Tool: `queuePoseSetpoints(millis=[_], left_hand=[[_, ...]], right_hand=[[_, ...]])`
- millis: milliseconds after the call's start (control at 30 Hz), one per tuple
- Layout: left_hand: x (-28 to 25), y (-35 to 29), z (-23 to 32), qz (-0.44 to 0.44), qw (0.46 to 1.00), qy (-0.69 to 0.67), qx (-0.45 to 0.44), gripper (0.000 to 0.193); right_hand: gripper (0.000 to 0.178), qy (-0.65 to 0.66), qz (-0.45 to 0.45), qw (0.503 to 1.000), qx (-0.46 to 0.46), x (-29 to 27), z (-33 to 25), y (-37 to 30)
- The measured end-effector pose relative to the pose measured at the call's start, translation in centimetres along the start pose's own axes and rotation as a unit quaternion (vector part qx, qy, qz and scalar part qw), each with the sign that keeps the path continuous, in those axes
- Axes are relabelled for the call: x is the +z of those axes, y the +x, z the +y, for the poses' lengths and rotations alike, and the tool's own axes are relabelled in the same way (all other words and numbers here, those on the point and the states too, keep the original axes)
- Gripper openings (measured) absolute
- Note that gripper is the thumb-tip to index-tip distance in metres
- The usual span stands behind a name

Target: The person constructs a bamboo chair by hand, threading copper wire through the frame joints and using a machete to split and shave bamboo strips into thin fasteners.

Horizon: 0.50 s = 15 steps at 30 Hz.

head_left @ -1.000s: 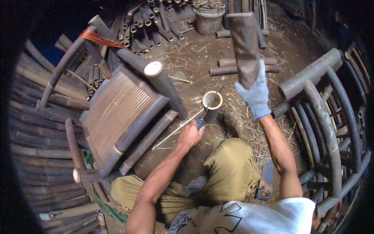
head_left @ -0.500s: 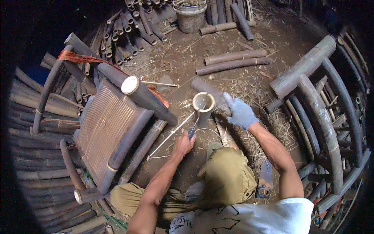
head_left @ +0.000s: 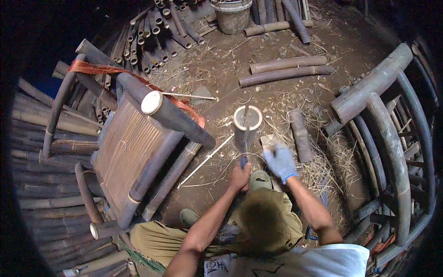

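My left hand [head_left: 240,176] is closed around the dark handle of a knife [head_left: 246,134]. Its long blade lies over the pale rim of an upright bamboo tube [head_left: 239,138] in front of me. My right hand [head_left: 280,162], in a light blue-grey glove, holds nothing; its fingers look apart, though their tips are blurred. It is beside a flat wooden piece [head_left: 269,141], to the right of the tube. Farther right, a short, thick dark bamboo or wood piece [head_left: 301,136] lies on the shavings.
A bamboo chair [head_left: 127,157] with orange cord stands at my left, another bamboo frame [head_left: 390,134] at my right. Two bamboo lengths [head_left: 288,69] lie ahead on the dirt. Behind them are a bucket [head_left: 231,18] and stacked bamboo poles [head_left: 147,32]. Curly shavings [head_left: 323,168] cover the right-hand ground.
My right hand has let go of the short thick piece, which now rests on the shavings, and has come nearer to me. My left hand has shifted right with the knife.
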<state>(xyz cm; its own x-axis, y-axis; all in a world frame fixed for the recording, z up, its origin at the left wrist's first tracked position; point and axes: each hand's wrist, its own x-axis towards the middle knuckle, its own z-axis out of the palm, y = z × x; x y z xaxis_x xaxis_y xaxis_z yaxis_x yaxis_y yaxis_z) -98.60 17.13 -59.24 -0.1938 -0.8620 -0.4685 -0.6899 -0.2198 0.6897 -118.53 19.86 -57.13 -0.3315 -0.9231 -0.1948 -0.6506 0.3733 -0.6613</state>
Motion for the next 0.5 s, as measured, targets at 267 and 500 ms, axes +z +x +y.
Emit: queuePoseSetpoints(millis=[267, 500], left_hand=[[-9.5, -0.1, 15.6, 0.175, 0.873, 0.125, 0.437, 0.039], [-11.4, 6.6, 14.9, 0.110, 0.887, 0.180, 0.412, 0.030]], right_hand=[[0.024, 0.480, -0.208, 0.839, 0.152, 7.0, -3.5, -1.5], [0.045, 0.194, -0.163, 0.966, 0.058, 7.2, -1.5, -0.4]])
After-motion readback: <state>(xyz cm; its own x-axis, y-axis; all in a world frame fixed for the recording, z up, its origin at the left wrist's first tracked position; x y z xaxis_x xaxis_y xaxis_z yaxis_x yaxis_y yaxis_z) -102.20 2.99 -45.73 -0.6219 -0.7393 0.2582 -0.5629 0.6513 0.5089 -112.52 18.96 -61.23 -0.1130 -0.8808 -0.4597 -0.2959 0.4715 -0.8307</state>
